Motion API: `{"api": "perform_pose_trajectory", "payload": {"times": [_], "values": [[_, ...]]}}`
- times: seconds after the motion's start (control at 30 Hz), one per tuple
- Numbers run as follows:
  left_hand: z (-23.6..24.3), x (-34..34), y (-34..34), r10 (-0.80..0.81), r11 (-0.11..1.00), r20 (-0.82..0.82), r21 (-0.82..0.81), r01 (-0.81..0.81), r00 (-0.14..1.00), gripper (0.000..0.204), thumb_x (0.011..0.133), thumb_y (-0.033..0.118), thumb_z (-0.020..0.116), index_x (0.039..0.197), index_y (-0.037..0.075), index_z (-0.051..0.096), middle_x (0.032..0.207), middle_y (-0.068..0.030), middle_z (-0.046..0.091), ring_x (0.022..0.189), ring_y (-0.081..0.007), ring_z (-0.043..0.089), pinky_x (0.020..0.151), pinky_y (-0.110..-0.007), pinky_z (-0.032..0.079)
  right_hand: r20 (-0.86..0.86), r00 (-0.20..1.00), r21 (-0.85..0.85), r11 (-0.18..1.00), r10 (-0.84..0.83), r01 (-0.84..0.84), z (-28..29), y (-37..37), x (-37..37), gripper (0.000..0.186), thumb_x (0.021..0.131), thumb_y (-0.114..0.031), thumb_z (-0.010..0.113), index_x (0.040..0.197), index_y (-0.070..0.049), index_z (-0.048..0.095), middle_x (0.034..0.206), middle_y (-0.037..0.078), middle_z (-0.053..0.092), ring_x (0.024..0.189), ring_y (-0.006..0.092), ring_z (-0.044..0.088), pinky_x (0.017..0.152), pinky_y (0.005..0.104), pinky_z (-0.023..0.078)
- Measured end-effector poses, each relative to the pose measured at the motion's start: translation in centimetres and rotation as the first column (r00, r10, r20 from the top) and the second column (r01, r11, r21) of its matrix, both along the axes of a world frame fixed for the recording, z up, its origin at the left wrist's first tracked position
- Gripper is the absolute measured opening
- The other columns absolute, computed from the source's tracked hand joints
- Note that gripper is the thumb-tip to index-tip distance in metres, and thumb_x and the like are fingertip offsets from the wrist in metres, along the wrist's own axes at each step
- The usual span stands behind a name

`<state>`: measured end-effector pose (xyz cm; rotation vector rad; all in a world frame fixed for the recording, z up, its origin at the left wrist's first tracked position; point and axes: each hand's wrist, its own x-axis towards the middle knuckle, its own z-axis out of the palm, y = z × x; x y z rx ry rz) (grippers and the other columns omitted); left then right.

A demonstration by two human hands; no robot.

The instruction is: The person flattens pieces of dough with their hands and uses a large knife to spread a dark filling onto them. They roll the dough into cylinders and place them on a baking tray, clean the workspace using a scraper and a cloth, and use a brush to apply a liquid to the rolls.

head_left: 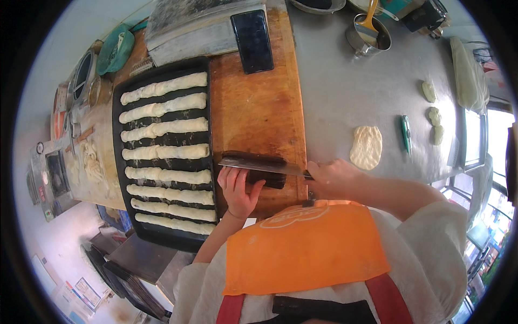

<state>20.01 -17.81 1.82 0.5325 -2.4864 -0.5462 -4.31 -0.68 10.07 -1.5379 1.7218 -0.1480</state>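
My right hand (332, 178) is closed around the handle of a wide-bladed kitchen knife (264, 163). The blade points left and lies across a dark brown block (276, 181) on the wooden board (253, 113). What the block is made of I cannot make out. On the near side of the blade, my left hand (238, 194) holds the block's left end, fingertips close to the blade and thumb apart from the fingers. Part of the block is hidden under the blade and that hand. Left of it lies a black baking tray (164, 120) with several long pale dough strips (166, 152) in rows.
A phone (253, 42) leans at the board's far end. On the steel table (345, 92) are a flattened dough piece (367, 147), a green cutter (406, 134), small pale dough lumps (435, 120) and a metal pot (372, 46) with a brush. A green bowl (115, 49) stands far left.
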Motion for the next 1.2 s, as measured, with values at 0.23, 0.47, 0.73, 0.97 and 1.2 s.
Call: {"api": "perform_pose_trajectory", "payload": {"times": [0.23,0.47,0.73,0.97,1.2], "values": [[0.1,0.0,0.0,0.004,1.0,-0.012,-0.008,-0.004,1.0,0.052,0.084,0.036,0.078,0.118,0.0,0.063,0.128,-0.0139,0.057,0.12,-0.0371,0.052,0.103,-0.051,0.04,0.049,0.999,0.107,0.994,-0.004,-0.001,1.0,-1.8,-0.2,0.032,0.101,-0.03,0.056,0.105,0.0,0.047,0.08,0.021,0.067,0.077,0.042,0.068,0.066,0.049,0.054],[2.8,-0.7,-0.4,-0.005,0.995,0.026,0.097,0.003,1.0,0.042,0.083,0.023,0.081,0.114,0.0,0.066,0.121,-0.015,0.061,0.114,-0.0356,0.056,0.098,-0.047,0.045,0.039,0.997,0.003,0.998,-0.064,0.064,-2.3,-2.0,0.9,0.038,0.101,-0.038,0.053,0.11,-0.001,0.049,0.087,0.022,0.068,0.083,0.0433,0.067,0.071,0.051,0.054],[3.7,-4.8,-7.8,-0.045,0.974,0.318,0.225,-0.029,0.947,0.047,0.085,-0.002,0.062,0.13,-0.004,0.053,0.125,-0.0252,0.062,0.116,-0.0397,0.061,0.097,-0.044,0.052,-0.074,0.955,0.174,0.939,-0.287,0.296,0.8,7.5,-1.1,0.035,0.097,-0.038,0.06,0.113,-0.007,0.055,0.082,0.017,0.069,0.075,0.0408,0.067,0.067,0.0495,0.054],[6.8,-11.6,-8.4,-0.009,1.0,0.894,0.019,-0.018,0.448,0.046,0.067,0.016,0.086,0.103,-0.004,0.066,0.113,-0.0207,0.068,0.103,-0.0372,0.066,0.089,-0.044,0.054,-0.173,0.911,-0.312,0.898,-0.374,0.31,-2.2,1.5,-3.8,0.029,0.094,-0.034,0.065,0.107,-0.008,0.058,0.08,0.017,0.068,0.075,0.0403,0.067,0.067,0.0505,0.053],[8.1,-9.5,-9.5,-0.059,0.618,0.531,0.684,-0.386,0.846,0.03,0.076,0.007,0.079,0.101,-0.002,0.066,0.098,-0.0116,0.071,0.086,-0.0213,0.07,0.077,-0.033,0.057,-0.196,0.921,-0.444,0.868,-0.338,0.224,-4.6,-0.7,-5.9,0.034,0.087,-0.028,0.071,0.113,-0.008,0.062,0.089,0.014,0.072,0.087,0.0361,0.069,0.079,0.0464,0.056]]}}
